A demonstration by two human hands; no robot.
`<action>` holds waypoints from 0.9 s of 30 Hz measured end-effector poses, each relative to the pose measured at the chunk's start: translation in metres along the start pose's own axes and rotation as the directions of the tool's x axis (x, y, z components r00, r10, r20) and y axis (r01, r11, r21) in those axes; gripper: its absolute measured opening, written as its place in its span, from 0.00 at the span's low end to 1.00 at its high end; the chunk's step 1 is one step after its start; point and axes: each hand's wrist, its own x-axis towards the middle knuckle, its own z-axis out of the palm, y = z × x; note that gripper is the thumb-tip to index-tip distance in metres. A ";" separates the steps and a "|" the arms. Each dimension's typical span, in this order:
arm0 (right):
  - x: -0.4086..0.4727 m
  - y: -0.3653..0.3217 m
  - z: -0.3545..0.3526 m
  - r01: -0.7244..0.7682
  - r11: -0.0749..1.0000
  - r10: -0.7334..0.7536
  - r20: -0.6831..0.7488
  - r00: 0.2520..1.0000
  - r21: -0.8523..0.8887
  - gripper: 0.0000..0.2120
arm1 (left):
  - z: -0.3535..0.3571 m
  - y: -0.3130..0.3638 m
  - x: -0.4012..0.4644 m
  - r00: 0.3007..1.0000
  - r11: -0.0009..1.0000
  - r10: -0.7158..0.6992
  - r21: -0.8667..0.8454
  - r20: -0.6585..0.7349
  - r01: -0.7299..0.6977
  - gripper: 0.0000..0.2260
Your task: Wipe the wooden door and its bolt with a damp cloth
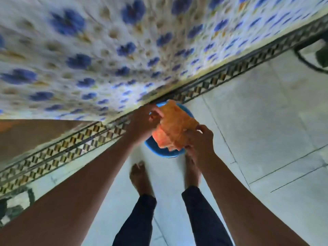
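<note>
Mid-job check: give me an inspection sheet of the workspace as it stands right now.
Surface: pale tiled floor, bare feet standing on it.
Job's things: orange cloth held up over a blue basin on the floor; door and bolt not clearly in view.
Clutter: dark object at the upper right edge, too blurred to identify.
Grippers: left hand and right hand both grip the cloth at opposite edges, fingers closed on it.
Cables: dark curved line at upper right, possibly a cord; cannot tell.
Surroundings: wall tiles with blue flowers, patterned border strip along the wall's base; view motion-blurred.
</note>
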 end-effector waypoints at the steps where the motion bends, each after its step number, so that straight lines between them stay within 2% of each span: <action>1: 0.028 0.016 0.007 0.009 0.999 -0.009 -0.023 1.000 -0.041 0.07 | 0.013 -0.016 0.011 1.000 1.000 -0.010 0.017 -0.008 0.010 0.07; 4: 0.098 0.058 0.030 -0.003 0.982 -0.018 -0.108 0.994 -0.189 0.07 | 0.052 -0.073 0.046 1.000 0.992 -0.003 0.125 0.000 0.003 0.12; 7: 0.133 0.083 0.053 -0.040 0.972 0.002 -0.159 0.987 -0.233 0.06 | 0.085 -0.115 0.073 0.997 0.974 -0.024 0.225 0.073 0.007 0.13; 12: 0.189 0.111 0.076 -0.110 0.939 0.030 -0.243 0.970 -0.327 0.14 | 0.134 -0.167 0.113 0.983 0.954 -0.098 0.296 0.154 0.049 0.18; 16: 0.222 0.116 0.082 -0.112 0.909 0.030 -0.205 0.978 -0.402 0.18 | 0.156 -0.196 0.135 0.982 0.947 -0.140 0.307 0.129 0.095 0.16; 18: 0.232 0.115 0.081 -0.097 0.868 -0.021 -0.231 0.973 -0.488 0.17 | 0.162 -0.202 0.143 0.986 0.935 -0.122 0.348 0.112 0.076 0.12; 20: 0.232 0.111 0.080 -0.058 0.845 -0.073 -0.222 0.972 -0.532 0.14 | 0.166 -0.197 0.141 0.987 0.931 -0.104 0.361 0.124 0.053 0.12; 22: 0.228 0.106 0.081 0.030 0.856 -0.135 -0.168 0.977 -0.515 0.09 | 0.172 -0.192 0.132 0.999 0.910 -0.038 0.415 0.026 0.024 0.18; 24: 0.223 0.103 0.079 0.064 0.899 -0.141 -0.147 0.979 -0.434 0.09 | 0.181 -0.192 0.119 0.996 0.904 -0.011 0.425 -0.090 0.048 0.21; 25: 0.224 0.102 0.078 0.053 0.920 -0.124 -0.161 0.979 -0.388 0.10 | 0.185 -0.194 0.115 0.994 0.917 -0.060 0.389 -0.089 0.090 0.19; 27: 0.232 0.107 0.077 0.072 0.887 -0.125 -0.089 0.988 -0.456 0.11 | 0.195 -0.204 0.112 0.989 0.916 -0.150 0.379 0.009 0.135 0.15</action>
